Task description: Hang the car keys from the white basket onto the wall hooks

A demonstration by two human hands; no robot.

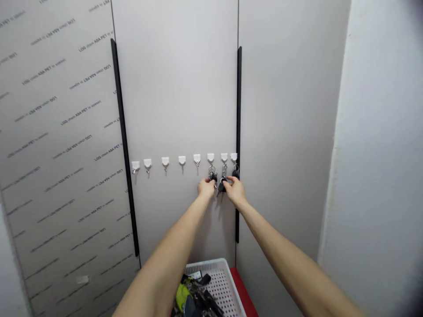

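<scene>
A row of white hooks (182, 160) is fixed to a pale cabinet door. From the third hook from the right hangs a bunch of keys (213, 175); the fingers of my left hand (206, 187) are closed around its left side. Beside it, my right hand (235, 190) pinches a black-headed key (221, 186) hanging by rings from the second hook from the right. Another dark key (235, 172) hangs on the rightmost hook, just behind my right fingers. The hooks farther left carry no keys.
Below my arms stands a white perforated basket (228, 281) holding dark keys and a yellow-green item (182, 297). Something red (243, 293) lies under its right side. Long black handles (124, 145) run down both door edges, and a wall (380, 154) rises at the right.
</scene>
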